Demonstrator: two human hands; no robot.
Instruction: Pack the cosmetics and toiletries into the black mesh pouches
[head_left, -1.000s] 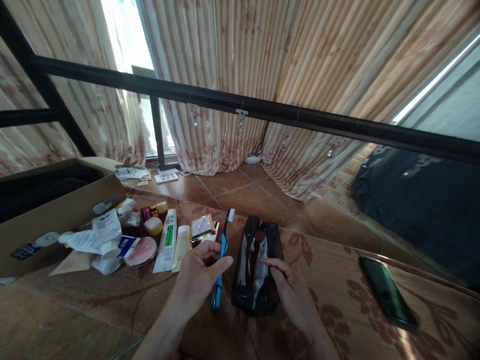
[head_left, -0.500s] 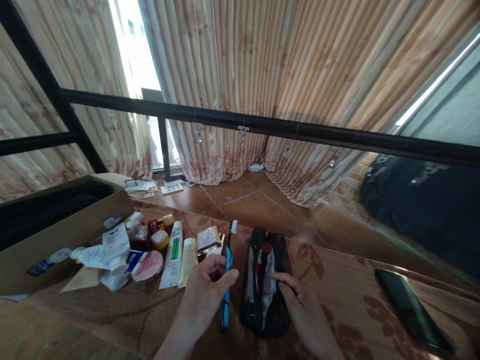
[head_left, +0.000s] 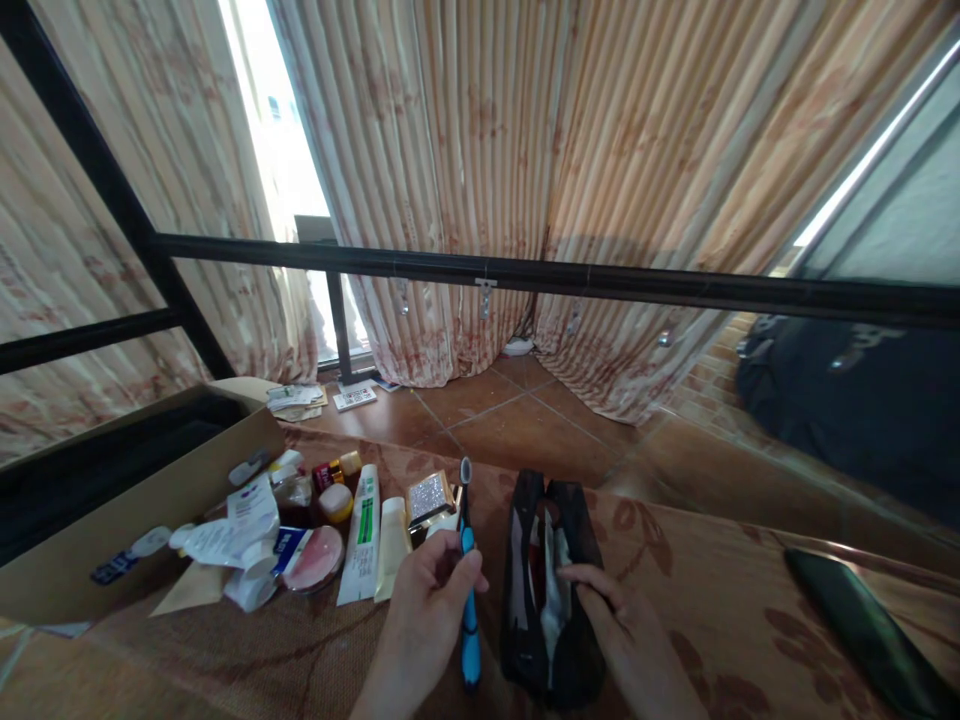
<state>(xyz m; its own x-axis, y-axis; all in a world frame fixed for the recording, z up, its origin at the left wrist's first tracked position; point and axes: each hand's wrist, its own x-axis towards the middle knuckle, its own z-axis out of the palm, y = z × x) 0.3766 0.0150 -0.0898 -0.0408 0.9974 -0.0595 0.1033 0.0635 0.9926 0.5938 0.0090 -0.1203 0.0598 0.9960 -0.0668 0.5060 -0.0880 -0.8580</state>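
My left hand (head_left: 433, 602) is closed on a blue and black toothbrush (head_left: 469, 625), which stands nearly upright in view with its bristle head at the top. Just right of it lies a black pouch (head_left: 517, 630) with its top unzipped; a brownish-red item and a silvery packet (head_left: 556, 590) show inside. My right hand (head_left: 611, 610) grips the pouch's right side, fingers at the edge of the opening. Left of my left hand lie a cream tube (head_left: 393, 545), a white and green toothpaste tube (head_left: 361, 540) and a glittery gold-edged compact (head_left: 430, 500).
A pink round compact (head_left: 315, 558), a crumpled white tube (head_left: 251, 510) and several small bottles crowd the cloth near a cardboard box (head_left: 150, 520). A dark phone (head_left: 862, 620) lies at right. A black rail (head_left: 450, 268) crosses in front of the curtains.
The toothbrush has turned in my left hand, so its bristles now face me rather than sideways. My right hand stays at the pouch. The whole view has shifted slightly.
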